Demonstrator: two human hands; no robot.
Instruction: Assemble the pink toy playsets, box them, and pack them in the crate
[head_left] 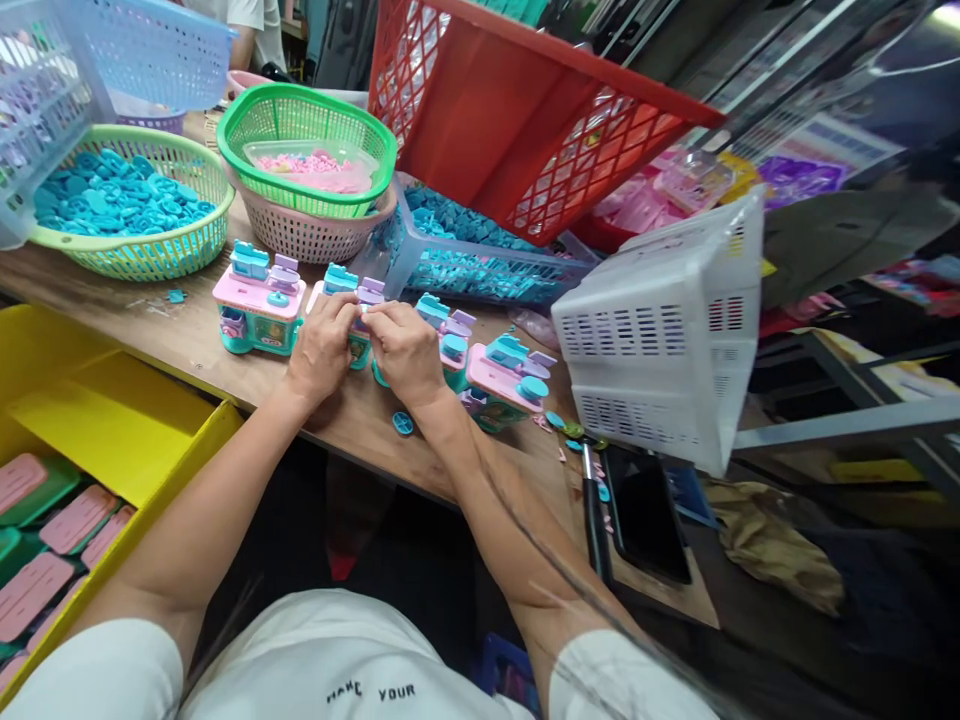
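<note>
Both of my hands meet at the second of several small pink and teal toy kitchens in a row on the table. My left hand [324, 345] has its fingers closed at the top of that toy kitchen [341, 282]. Beside it my right hand [405, 345] pinches near the same spot; whatever lies between the fingertips is mostly hidden. Left of my hands stands another toy kitchen [262, 305] with blue and lilac parts on top. To the right, a further toy kitchen [506, 375] carries a round blue piece. A loose blue disc [403, 424] lies near the table edge.
Behind the row are a light green basket [206, 232] of blue parts, a bright green basket [300, 105] and a clear bin [487, 268]. A red crate [480, 130] leans above. A white basket [637, 330] and a phone [646, 515] are right; a yellow box [97, 400] is left.
</note>
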